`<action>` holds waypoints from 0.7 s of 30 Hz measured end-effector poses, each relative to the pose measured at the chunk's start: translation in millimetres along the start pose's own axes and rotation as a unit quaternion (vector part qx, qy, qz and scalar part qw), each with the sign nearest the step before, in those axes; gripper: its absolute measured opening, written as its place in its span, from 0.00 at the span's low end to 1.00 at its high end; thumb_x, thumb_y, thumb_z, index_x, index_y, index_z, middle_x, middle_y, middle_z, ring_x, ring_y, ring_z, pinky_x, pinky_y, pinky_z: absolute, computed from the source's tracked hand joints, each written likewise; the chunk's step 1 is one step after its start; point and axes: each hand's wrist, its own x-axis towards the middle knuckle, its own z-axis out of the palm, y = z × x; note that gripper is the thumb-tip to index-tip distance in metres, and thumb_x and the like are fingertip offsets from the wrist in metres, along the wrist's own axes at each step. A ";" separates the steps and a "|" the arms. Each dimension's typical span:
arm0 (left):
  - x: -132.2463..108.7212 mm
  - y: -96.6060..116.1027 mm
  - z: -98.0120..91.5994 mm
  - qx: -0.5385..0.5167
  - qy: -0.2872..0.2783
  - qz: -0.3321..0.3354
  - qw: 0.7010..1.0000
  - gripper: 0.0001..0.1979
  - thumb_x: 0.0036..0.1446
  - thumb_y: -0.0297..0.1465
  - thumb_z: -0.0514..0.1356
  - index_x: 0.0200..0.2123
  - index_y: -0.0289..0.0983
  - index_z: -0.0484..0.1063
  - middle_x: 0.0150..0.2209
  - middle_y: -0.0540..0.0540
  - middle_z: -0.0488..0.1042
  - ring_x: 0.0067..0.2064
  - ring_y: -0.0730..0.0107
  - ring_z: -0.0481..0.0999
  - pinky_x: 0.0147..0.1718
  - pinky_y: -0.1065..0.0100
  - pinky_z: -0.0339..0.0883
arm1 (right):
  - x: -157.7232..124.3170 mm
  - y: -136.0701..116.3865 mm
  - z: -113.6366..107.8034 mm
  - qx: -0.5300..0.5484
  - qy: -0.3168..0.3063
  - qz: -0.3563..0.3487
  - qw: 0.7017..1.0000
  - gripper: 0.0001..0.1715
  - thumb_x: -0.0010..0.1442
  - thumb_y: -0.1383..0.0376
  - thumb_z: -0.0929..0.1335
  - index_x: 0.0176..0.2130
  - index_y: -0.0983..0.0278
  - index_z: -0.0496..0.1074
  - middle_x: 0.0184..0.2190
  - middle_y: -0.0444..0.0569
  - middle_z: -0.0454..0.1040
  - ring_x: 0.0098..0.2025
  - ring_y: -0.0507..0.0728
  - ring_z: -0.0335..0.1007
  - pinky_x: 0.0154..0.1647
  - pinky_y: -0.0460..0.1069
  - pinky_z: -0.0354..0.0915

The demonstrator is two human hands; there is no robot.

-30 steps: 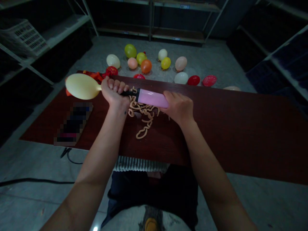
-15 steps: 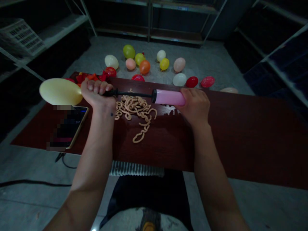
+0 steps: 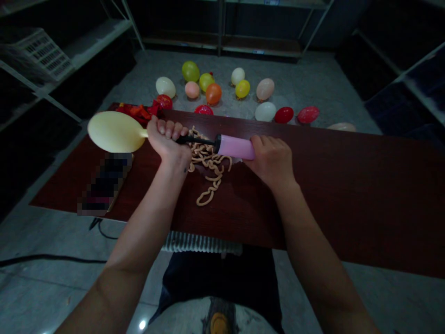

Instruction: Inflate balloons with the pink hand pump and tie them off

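Note:
A pink hand pump (image 3: 236, 147) with a black rod is held level above the dark red table (image 3: 333, 195). My left hand (image 3: 168, 137) is closed round the pump's black end, and a pale yellow, partly inflated balloon (image 3: 116, 132) sticks out to the left from it, its neck at my thumb. Around the pink barrel's right end, my right hand (image 3: 273, 160) is closed. Beneath the pump lies a tangled pile of tan, string-like balloons (image 3: 208, 160). Part of the pile is hidden by my left hand and the rod.
A phone (image 3: 109, 181) lies at the table's left, below the yellow balloon. Red and orange uninflated balloons (image 3: 139, 111) sit at the far left edge. Several inflated balloons (image 3: 213, 93) rest on the floor beyond the table. Shelves (image 3: 260, 46) stand behind and at both sides.
My hands have come closer together, and less of the black rod shows. My left hand and the yellow balloon have moved right; the view has shifted slightly. The yellow balloon remains at my left hand.

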 end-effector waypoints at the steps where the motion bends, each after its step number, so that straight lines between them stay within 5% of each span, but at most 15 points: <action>1: -2.5 -3.7 0.0 0.003 -0.002 -0.007 1.000 0.23 0.71 0.30 0.46 0.21 0.39 0.43 0.14 0.58 0.43 0.14 0.80 0.44 0.17 0.73 0.44 | 0.2 -4.5 0.8 0.006 -0.004 -0.005 1.000 0.11 0.60 0.62 0.68 0.40 0.66 0.71 0.36 0.58 0.77 0.37 0.62 0.70 0.38 0.53 0.57; 11: 12.2 -26.4 -15.3 0.040 -0.033 -0.018 0.998 0.25 0.68 0.32 0.52 0.19 0.39 0.45 0.14 0.57 0.45 0.14 0.77 0.47 0.17 0.70 0.47 | 2.8 -15.2 14.7 0.054 0.007 -0.008 0.998 0.18 0.61 0.56 0.68 0.46 0.66 0.73 0.40 0.57 0.79 0.39 0.61 0.71 0.37 0.52 0.57; 21: 12.6 5.6 -4.3 -0.009 -0.008 -0.010 1.000 0.23 0.71 0.31 0.46 0.20 0.39 0.46 0.13 0.57 0.45 0.13 0.79 0.45 0.17 0.71 0.46 | 4.7 6.5 13.3 0.002 0.044 0.004 0.999 0.21 0.63 0.57 0.67 0.52 0.65 0.71 0.45 0.58 0.78 0.47 0.66 0.68 0.45 0.56 0.58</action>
